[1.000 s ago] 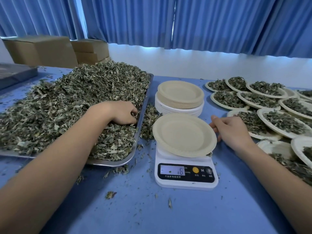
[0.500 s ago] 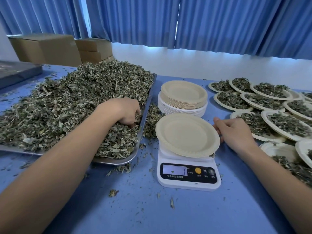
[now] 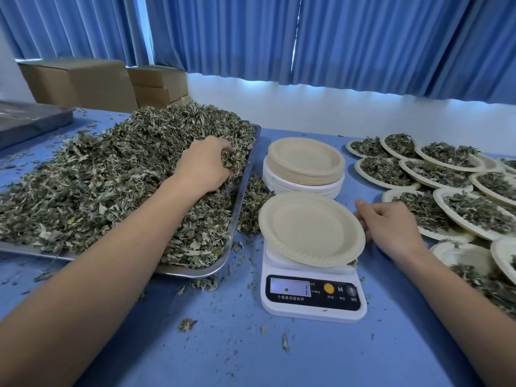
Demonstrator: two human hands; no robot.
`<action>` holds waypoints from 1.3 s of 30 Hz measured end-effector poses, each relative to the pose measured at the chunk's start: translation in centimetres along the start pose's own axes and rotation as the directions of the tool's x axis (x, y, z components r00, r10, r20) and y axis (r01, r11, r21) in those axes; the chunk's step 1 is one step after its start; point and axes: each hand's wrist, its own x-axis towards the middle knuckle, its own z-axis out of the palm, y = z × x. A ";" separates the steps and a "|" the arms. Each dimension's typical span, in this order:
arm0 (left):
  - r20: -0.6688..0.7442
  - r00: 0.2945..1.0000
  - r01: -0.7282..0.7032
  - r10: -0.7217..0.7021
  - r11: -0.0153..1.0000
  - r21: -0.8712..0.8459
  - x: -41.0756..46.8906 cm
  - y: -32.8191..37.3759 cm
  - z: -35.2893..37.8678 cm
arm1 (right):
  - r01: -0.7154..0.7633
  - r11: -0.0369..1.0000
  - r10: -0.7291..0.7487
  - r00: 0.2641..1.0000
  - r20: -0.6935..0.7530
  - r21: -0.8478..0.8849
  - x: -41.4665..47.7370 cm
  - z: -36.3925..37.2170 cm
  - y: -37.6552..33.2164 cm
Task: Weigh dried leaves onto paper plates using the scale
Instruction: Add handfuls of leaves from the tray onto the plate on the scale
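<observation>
Clutching dried leaves (image 3: 231, 161) in left hand (image 3: 205, 163); touching plate (image 3: 310, 230) rim with loosely curled right hand (image 3: 388, 224). Risks skewing scale (image 3: 312, 307) reading, scattering flakes between hands.

The white scale (image 3: 312, 291) shows a bold "M" on its dark front panel just right of the orange button (image 3: 329, 288), while the small Chinese captions beneath and the figures on the display (image 3: 290, 287) are too blurred to read.
</observation>
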 end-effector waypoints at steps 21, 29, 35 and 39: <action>-0.269 0.963 -0.080 0.004 0.959 -0.271 -1.0 1.1 0.1 | 0.009 0.999 -0.010 0.999 -0.035 -0.044 -0.3 0.2 -0.3; 0.061 0.995 -0.008 0.075 0.695 -0.719 -2.9 5.3 -1.1 | 0.027 0.998 -0.029 0.999 -0.032 -0.064 -0.3 0.1 -0.3; 0.329 0.915 0.126 0.232 0.611 -0.782 -5.3 7.9 0.9 | 0.025 0.997 -0.028 0.999 -0.033 -0.074 -0.4 0.1 -0.4; 0.293 0.919 0.035 0.265 0.685 -0.728 -6.0 8.3 2.0 | 0.019 0.998 -0.021 0.999 -0.028 -0.066 -0.3 0.1 -0.5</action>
